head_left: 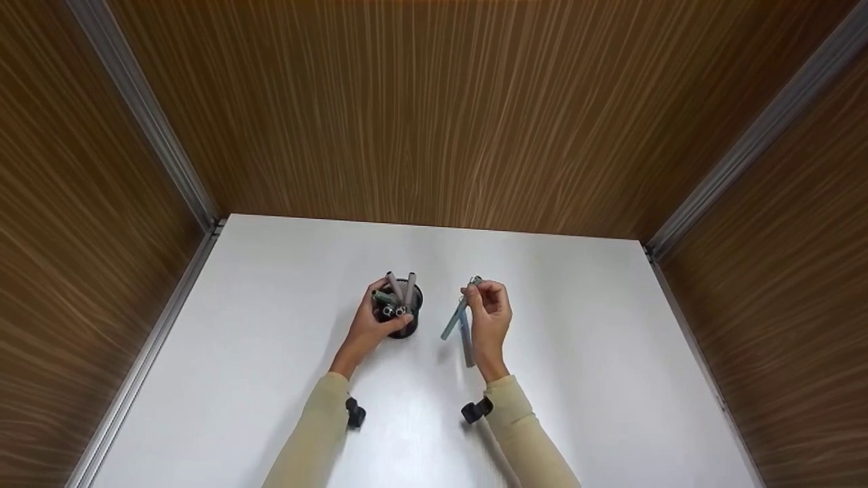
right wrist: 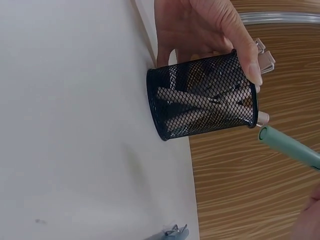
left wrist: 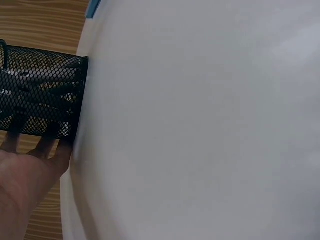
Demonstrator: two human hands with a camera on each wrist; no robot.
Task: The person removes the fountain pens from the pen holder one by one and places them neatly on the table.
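Black mesh cup (head_left: 400,313) standing upright on the white table (head_left: 597,379), near the middle, already loaded with several grey pens (head_left: 401,291) whose ends poke above the rim. Gripped by the left hand (head_left: 369,324), fingers and thumb curled round the mesh wall from the left side, as if steadying it. Just to the right of the cup, apart from it, two pale blue-grey pens (head_left: 460,325) pinched in the right hand (head_left: 489,318), held up near their top ends between curled fingertips, their bodies hanging down and fanning slightly over the table. Judged from this: most pens already in the cup, these two not yet in, so loading well along but unfinished (or possibly unloading; direction not clear from the pictures). In the right wrist view, a green pen tip (right wrist: 285,145) lying close beside the cup's rim but not over the opening, not touching the mesh. Pens clear of the cup, then, and a short way off. Round about: wood-grain walls (head_left: 434,102) with metal corner strips, beige sleeves, black wrist straps.
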